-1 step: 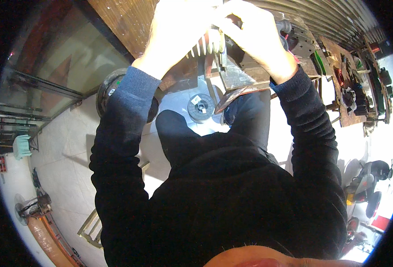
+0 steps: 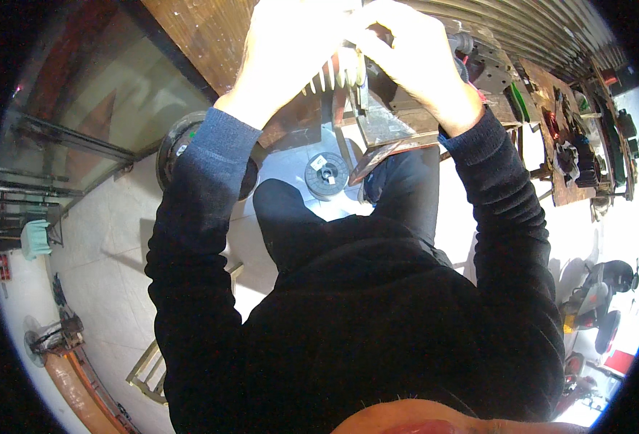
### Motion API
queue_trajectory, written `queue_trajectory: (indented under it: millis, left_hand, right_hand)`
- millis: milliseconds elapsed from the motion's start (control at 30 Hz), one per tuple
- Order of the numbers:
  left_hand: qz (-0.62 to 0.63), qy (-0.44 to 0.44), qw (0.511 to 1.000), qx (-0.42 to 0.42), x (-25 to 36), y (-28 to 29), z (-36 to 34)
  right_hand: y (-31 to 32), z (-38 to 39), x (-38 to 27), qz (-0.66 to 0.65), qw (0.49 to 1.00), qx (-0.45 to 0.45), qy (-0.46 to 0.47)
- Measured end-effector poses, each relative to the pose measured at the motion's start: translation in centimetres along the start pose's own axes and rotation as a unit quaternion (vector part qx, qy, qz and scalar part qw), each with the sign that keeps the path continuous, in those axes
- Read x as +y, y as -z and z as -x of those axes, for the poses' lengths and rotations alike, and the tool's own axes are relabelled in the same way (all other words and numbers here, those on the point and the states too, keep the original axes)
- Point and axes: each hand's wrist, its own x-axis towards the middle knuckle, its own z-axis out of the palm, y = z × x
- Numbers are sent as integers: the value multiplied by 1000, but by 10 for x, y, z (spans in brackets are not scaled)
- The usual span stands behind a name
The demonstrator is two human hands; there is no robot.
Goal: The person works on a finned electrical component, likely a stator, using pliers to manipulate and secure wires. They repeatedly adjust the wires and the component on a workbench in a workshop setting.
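Both my hands are raised together at the top edge, over the corner of a wooden workbench (image 2: 399,134), and strong glare washes out much of their detail. My left hand (image 2: 283,50) is closed, its fingertips close to the right ones. Several pale curved loops (image 2: 328,77) show just under it, between the hands; what they belong to is unclear. My right hand (image 2: 424,61) bends its thumb and fingers into a pinch. Whatever lies between the fingertips of either hand is lost in the brightness.
A grey spool (image 2: 327,176) rests on the tiled floor beside my knees. Left of my left sleeve is a dark round object (image 2: 178,148). Tools and parts cover a bench (image 2: 562,137) at right. A wooden stool (image 2: 148,372) stands lower left, a motorcycle (image 2: 598,296) far right.
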Motion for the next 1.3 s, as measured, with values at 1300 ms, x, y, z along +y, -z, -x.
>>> queue_trajectory:
  millis: [1300]
  left_hand:
    - [251, 353, 901, 39, -35, 8, 37]
  right_hand:
    - [18, 6, 2, 304, 945, -71, 97]
